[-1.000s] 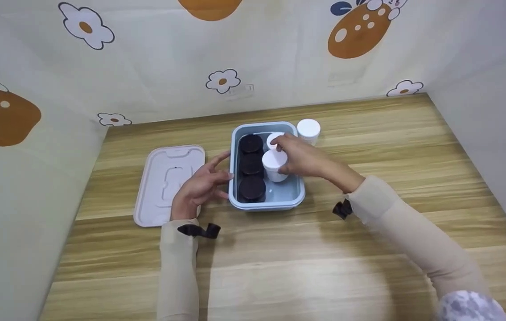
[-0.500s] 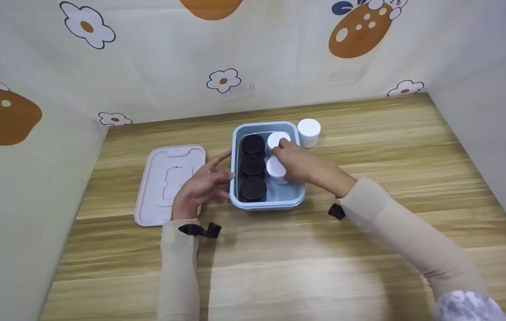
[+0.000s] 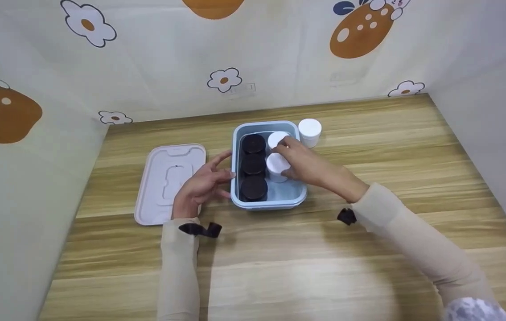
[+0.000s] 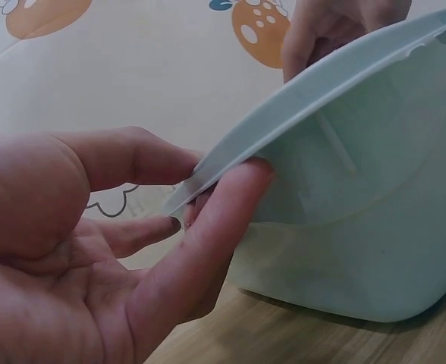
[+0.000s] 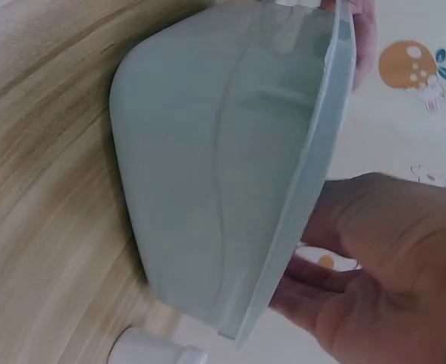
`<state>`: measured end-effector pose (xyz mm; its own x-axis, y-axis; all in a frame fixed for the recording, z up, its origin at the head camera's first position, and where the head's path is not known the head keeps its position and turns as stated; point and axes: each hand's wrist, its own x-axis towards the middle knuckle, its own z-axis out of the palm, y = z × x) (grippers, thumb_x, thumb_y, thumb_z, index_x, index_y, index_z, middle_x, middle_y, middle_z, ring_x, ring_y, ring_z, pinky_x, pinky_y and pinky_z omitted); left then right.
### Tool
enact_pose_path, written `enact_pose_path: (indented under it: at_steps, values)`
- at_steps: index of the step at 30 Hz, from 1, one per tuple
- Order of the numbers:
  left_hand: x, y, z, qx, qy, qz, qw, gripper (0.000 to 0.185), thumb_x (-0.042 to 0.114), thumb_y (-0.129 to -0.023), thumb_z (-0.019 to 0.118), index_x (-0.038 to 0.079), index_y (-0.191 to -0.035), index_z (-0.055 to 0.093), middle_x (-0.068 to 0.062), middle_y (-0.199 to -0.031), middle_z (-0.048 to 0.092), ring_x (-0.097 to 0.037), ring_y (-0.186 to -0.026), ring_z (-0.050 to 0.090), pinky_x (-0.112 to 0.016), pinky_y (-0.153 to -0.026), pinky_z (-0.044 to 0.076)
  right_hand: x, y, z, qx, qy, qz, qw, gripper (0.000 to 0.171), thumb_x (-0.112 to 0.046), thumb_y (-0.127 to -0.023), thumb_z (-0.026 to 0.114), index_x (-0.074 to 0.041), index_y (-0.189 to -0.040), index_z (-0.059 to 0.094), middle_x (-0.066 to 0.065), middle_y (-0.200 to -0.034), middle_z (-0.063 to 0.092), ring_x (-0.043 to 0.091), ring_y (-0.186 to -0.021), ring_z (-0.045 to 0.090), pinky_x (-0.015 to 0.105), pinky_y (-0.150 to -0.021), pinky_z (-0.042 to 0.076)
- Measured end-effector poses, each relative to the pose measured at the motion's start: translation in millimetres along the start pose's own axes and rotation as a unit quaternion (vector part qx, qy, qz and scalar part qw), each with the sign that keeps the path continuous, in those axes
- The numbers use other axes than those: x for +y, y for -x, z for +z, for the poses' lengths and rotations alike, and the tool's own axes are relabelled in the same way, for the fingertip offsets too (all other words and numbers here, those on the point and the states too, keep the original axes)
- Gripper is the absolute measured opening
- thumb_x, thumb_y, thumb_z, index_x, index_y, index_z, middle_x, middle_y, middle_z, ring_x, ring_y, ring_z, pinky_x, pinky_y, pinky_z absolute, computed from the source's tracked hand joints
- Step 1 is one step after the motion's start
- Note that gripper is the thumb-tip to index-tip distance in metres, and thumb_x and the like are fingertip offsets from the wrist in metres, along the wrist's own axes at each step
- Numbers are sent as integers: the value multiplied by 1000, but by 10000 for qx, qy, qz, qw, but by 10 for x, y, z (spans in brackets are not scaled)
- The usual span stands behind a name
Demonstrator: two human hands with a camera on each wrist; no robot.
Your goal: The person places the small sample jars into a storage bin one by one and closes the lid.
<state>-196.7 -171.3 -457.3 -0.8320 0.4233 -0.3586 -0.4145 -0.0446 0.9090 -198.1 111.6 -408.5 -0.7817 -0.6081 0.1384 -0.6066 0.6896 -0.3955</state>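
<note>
In the head view a light-blue plastic bin (image 3: 268, 205) stands on the table. Along its left side is a row of black-lidded jars (image 3: 253, 187). On the right inside are two white jars: a rear white jar (image 3: 276, 139) and a front white jar (image 3: 277, 168). My right hand (image 3: 308, 165) reaches over the right rim and holds the front white jar, thumb at its right side and fingers behind its lid. My left hand (image 3: 203, 185) touches the bin's left side with spread fingers; the left wrist view shows its thumb (image 4: 234, 197) against the outer wall.
Another white jar (image 3: 310, 132) stands outside the bin, by its back right corner. A pale flat lid (image 3: 152, 187) lies on the table (image 3: 279, 267) at left, partly under my left wrist. A patterned curtain (image 3: 159, 53) rises behind the table.
The front white jar was held higher a second ago and has gone down into the bin; its lid sits slightly farther back than half a second ago. My left hand stays in place.
</note>
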Motion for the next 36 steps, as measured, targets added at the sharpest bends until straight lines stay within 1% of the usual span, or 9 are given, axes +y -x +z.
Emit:
enact_pose_path:
  at_steps: [3, 5, 9, 13, 19, 23, 28, 32, 36]
  values:
    - [3, -2, -3, -13, 16, -17, 10000, 75, 0, -95, 56, 24, -159, 24, -13, -112, 64, -20, -99, 69, -31, -54, 63, 89, 19, -40, 356, -640, 90, 9973, 47, -5, -82, 79, 4, -125, 62, 23, -126, 57, 38, -120, 55, 49, -107, 50]
    - [6, 4, -4, -29, 21, -8, 10000, 75, 0, -95, 55, 23, -159, 23, -12, -111, 64, -20, -99, 68, -32, -54, 63, 151, 24, -54, 658, -1152, 157, 9910, 47, -8, -83, 80, 3, -125, 63, 21, -128, 57, 37, -122, 55, 51, -106, 51]
    - [14, 21, -8, -44, 45, 47, 10000, 75, -1, -95, 55, 23, -159, 23, -12, -107, 66, -21, -99, 68, -31, -54, 63, 290, 33, -34, 1264, -2153, 325, 9678, 50, -9, -80, 83, 1, -125, 65, 18, -128, 60, 35, -122, 56, 53, -100, 54]
    - [13, 22, 1, -67, 30, 86, 9999, 75, -1, -95, 56, 22, -159, 24, -12, -108, 65, -21, -99, 67, -32, -55, 64, 441, 62, -3, 1755, -2563, 641, 9484, 53, -10, -78, 85, 0, -126, 65, 16, -128, 62, 34, -121, 55, 52, -98, 54]
    - [7, 16, 0, -67, 46, 55, 10000, 76, -1, -95, 56, 22, -159, 24, -10, -104, 66, -20, -97, 68, -31, -54, 63, 656, 65, 20, 2375, -2905, 1111, 9203, 53, -9, -78, 84, -1, -127, 65, 22, -127, 62, 37, -121, 55, 48, -104, 50]
    - [9, 14, -1, -57, 122, -12, 9999, 76, -1, -95, 57, 24, -159, 25, -8, -98, 67, -20, -97, 68, -30, -53, 63, 807, 53, 50, 2706, -2969, 1445, 9043, 51, -10, -79, 84, -2, -126, 66, 21, -127, 61, 37, -122, 53, 52, -106, 45]
    - [4, 11, -2, -68, 170, 33, 9998, 75, -1, -95, 57, 23, -159, 25, -9, -95, 68, -21, -95, 69, -31, -53, 63, 963, 37, 94, 2695, -2779, 1898, 9023, 52, -16, -80, 84, -4, -127, 66, 17, -131, 61, 35, -129, 50, 52, -114, 40]
    - [-2, 9, -7, -72, 145, 30, 9999, 75, -1, -95, 57, 24, -158, 25, -8, -93, 68, -20, -93, 69, -31, -53, 63, 1053, 7, 118, 2635, -2799, 2195, 8967, 62, -19, -80, 84, -4, -135, 60, 17, -140, 55, 34, -136, 45, 49, -121, 35]
    - [12, 10, -6, -57, 144, -7, 9999, 76, -1, -95, 57, 24, -159, 25, -8, -94, 68, -19, -92, 69, -31, -52, 63, 1116, -37, 140, 2471, -2957, 2363, 8920, 72, -22, -80, 85, -4, -142, 54, 17, -147, 50, 34, -139, 41, 51, -120, 35]
